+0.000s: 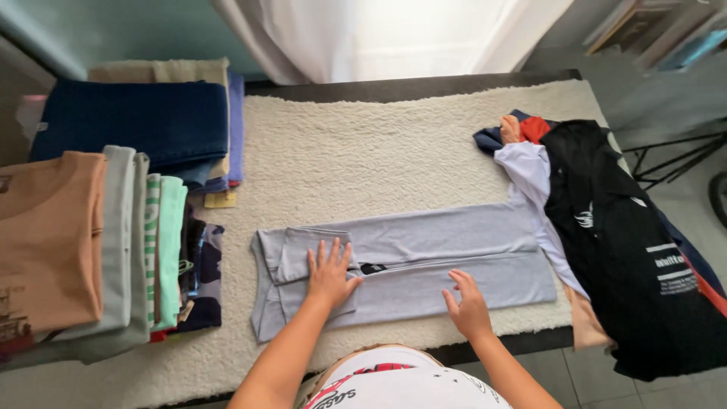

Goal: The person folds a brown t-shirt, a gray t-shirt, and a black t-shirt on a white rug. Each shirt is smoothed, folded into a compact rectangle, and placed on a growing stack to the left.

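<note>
A grey garment (447, 250), folded into a long strip, lies across a cream fleece cover (363, 151) on the table. My left hand (329, 273) rests flat on the garment's left end, fingers spread, over a folded-in sleeve. My right hand (466, 303) presses flat on the garment's near edge, right of the middle. Neither hand holds anything.
A stack of folded clothes (98, 242) stands at the left, orange on top, with a dark blue folded pile (136, 121) behind it. A heap of unfolded clothes, black (621, 242) and lilac (530, 170), lies at the right table end. A white curtain (379, 38) hangs behind.
</note>
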